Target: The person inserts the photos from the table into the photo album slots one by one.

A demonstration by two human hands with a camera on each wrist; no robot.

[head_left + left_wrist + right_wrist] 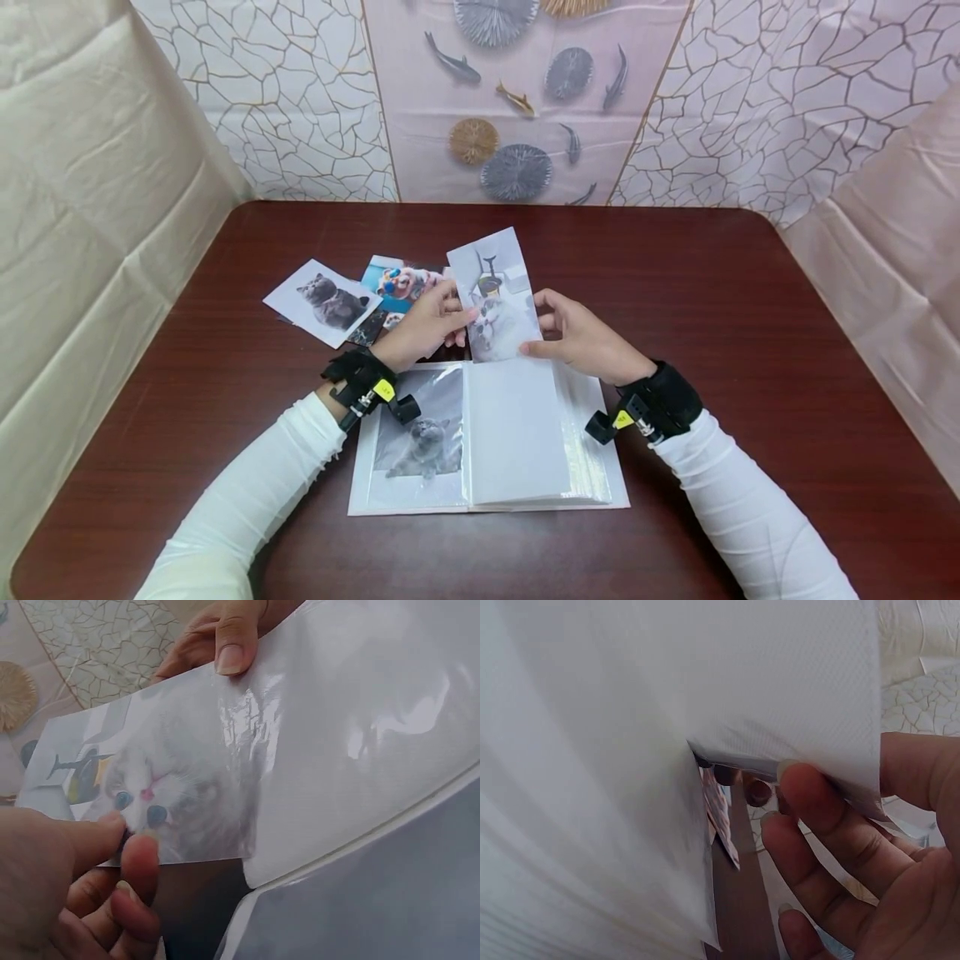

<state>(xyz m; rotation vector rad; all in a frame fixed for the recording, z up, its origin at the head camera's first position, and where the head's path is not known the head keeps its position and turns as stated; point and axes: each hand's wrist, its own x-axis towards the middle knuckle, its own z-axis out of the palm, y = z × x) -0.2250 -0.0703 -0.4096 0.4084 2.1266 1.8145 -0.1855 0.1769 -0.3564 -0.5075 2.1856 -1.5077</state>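
Largest is the table (787, 375), of smooth, dark red-brown wood look, with rounded far corners. On it we see the open album (363, 479), white and rectangular, with shiny clear plastic over its pages; under the film of the left page lies a grey cat photo (423, 446). The right page (517, 433) is plain white. Toward ten o'clock of the album we find a white print (330, 304) with a dark grey cat, lying tilted over other pictures (367, 329); toward eleven, a blue-and-pink print (405, 283). The kitten photo (498, 279), a flat rectangle, is at twelve o'clock, slightly tilted, and its lower end seems to be under clear film. At eleven o'clock, the left hand (423, 325) pinches its left edge, thumb in front. At half past one, the right hand (588, 337) pinches the right page's upper edge, thumb near the photo's lower corner.
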